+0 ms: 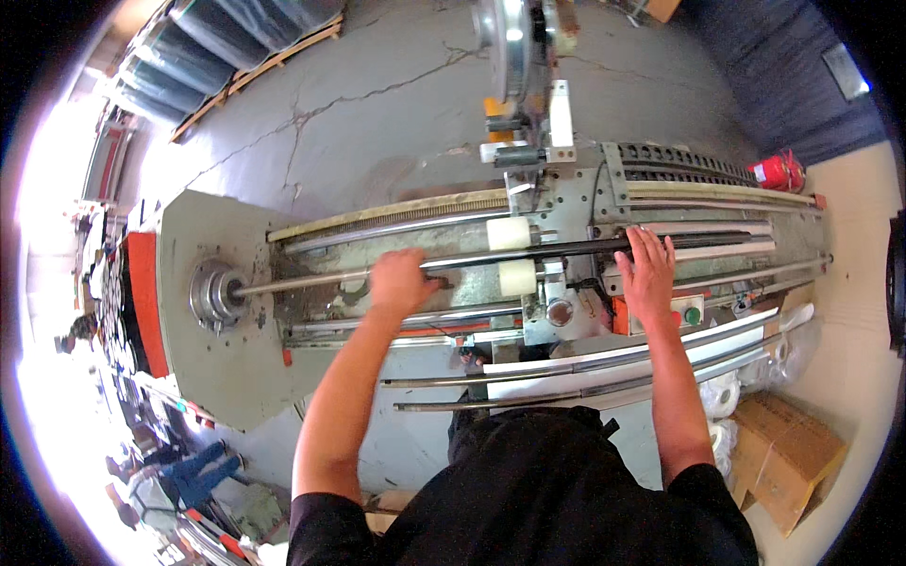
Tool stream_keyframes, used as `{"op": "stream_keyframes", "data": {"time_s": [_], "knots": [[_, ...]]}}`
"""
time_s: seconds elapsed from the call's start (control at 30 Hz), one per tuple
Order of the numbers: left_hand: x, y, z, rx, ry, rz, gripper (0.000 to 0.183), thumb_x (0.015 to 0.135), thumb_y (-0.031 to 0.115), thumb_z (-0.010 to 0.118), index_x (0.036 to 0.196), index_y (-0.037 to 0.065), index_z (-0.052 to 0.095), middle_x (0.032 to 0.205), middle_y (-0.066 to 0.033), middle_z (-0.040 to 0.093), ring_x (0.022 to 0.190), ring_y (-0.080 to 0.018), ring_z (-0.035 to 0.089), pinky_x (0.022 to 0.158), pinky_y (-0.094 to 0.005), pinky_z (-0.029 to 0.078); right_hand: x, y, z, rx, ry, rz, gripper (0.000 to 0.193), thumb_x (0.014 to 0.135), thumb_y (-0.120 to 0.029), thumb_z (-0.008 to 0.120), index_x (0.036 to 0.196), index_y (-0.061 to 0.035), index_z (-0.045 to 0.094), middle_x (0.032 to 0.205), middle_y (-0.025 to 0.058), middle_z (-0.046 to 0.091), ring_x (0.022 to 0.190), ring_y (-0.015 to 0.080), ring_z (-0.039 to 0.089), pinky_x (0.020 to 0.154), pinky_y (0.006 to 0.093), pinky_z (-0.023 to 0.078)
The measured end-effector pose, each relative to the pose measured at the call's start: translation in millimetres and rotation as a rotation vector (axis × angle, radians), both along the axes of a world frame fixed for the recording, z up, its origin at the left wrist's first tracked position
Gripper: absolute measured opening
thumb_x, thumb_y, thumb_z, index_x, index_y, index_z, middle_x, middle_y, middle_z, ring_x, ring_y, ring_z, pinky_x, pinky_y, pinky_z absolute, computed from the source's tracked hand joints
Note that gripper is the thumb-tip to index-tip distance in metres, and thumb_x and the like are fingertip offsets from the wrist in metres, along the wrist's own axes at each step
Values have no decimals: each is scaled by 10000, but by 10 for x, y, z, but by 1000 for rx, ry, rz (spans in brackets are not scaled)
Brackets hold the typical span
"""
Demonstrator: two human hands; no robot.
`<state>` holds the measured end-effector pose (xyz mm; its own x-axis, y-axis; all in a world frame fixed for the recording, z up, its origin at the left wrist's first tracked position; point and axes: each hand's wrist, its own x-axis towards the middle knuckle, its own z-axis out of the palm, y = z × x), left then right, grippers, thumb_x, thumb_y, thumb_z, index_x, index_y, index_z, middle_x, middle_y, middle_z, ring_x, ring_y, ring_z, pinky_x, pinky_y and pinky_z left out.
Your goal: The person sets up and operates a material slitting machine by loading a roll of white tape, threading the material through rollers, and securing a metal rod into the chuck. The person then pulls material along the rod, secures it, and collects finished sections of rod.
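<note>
A long metal rod [311, 281] runs from the round chuck [218, 293] on the left across the machine, turning dark toward the right. My left hand [400, 282] is closed over its bare metal part, fingers wrapped around it. Over the dark part [580, 248] lies my right hand [647, 275], its fingers stretched out and slightly spread across the rod. Between my hands the rod passes between two white rollers [510, 233] on the carriage. The undersides of both hands are hidden.
Two loose rods [444, 380] lie along the machine's front edge, close to my body. A control box with a green button [693, 316] sits below my right hand. Beyond the carriage stands a blurred wheel assembly [514, 57]. A cardboard box [788, 453] is at lower right.
</note>
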<state>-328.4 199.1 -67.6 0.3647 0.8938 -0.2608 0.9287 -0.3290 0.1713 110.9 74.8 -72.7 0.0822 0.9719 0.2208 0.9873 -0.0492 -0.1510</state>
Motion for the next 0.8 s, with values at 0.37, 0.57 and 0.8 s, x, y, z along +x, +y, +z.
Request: {"op": "stream_keyframes", "data": {"time_s": [0.37, 0.57, 0.8], "knots": [[256, 70, -129, -49, 13, -91, 272, 845, 292, 803, 1035, 115, 722, 968, -118, 783, 924, -344, 773, 768, -483, 615, -958, 134, -15, -37, 65, 112, 534, 1065, -381, 618, 1489, -59, 570, 1510, 128, 594, 1475, 313, 487, 1291, 583, 210], [-1556, 236, -219, 64, 132, 22, 311, 778, 317, 870, 928, 99, 708, 896, -153, 750, 868, -388, 738, 768, -520, 581, -388, 67, -88, -45, -11, 10, 521, 1063, -351, 629, 1501, -75, 565, 1505, 121, 596, 1471, 312, 485, 1286, 578, 231], [-3072, 452, -241, 50, 273, 185, 394, 740, 367, 886, 1014, 100, 794, 977, -161, 777, 928, -394, 734, 860, -508, 584, 109, -5, -30, -44, -50, -76, 511, 1068, -344, 620, 1502, -82, 552, 1508, 134, 587, 1469, 326, 484, 1278, 573, 245]]}}
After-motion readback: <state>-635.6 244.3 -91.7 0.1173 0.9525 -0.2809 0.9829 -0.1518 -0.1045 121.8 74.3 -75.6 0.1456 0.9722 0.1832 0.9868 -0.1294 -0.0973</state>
